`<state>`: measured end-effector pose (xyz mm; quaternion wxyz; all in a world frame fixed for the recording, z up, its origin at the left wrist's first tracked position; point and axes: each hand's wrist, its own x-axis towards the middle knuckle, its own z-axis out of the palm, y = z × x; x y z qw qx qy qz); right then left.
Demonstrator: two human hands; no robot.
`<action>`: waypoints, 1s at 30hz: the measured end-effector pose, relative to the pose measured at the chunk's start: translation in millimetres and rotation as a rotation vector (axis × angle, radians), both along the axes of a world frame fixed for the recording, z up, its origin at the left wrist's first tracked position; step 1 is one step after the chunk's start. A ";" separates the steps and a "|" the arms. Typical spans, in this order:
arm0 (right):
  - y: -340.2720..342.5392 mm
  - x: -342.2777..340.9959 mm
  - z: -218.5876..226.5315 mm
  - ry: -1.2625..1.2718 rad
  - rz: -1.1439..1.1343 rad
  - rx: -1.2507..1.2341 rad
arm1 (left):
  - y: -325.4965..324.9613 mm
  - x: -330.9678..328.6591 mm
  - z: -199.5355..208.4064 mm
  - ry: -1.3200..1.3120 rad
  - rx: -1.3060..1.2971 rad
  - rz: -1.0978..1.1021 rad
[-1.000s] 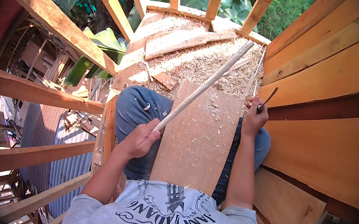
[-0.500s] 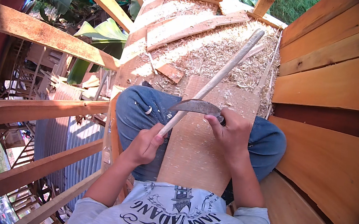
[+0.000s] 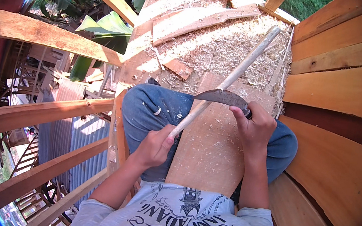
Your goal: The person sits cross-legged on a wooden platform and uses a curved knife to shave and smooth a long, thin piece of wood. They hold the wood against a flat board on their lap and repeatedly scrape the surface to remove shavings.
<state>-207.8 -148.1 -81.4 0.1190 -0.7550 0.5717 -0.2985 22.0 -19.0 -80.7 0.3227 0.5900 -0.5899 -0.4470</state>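
I sit with a flat wooden board (image 3: 212, 153) across my jeans-clad lap. My left hand (image 3: 156, 146) grips the near end of a long pale wooden stick (image 3: 241, 68) that slants away to the upper right over the board. My right hand (image 3: 254, 127) holds the handle of a curved dark-bladed knife (image 3: 219, 96), whose blade lies across the stick, pointing left. Fine shavings dust the board under the blade.
A thick layer of wood shavings (image 3: 226, 46) covers the plank floor ahead, with loose offcuts (image 3: 178, 67) on it. Orange wooden plank walls (image 3: 343, 93) rise at the right. Open timber rails (image 3: 49, 36) at the left overlook a drop with banana leaves and metal roofing.
A second ago my right hand was off at the right with the knife away from the stick. It has come in and laid the blade across the stick, then slid slightly.
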 end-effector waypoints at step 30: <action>26.0 17.2 6.8 0.004 0.150 0.026 | 0.7 2.9 0.8 0.051 -0.004 -0.006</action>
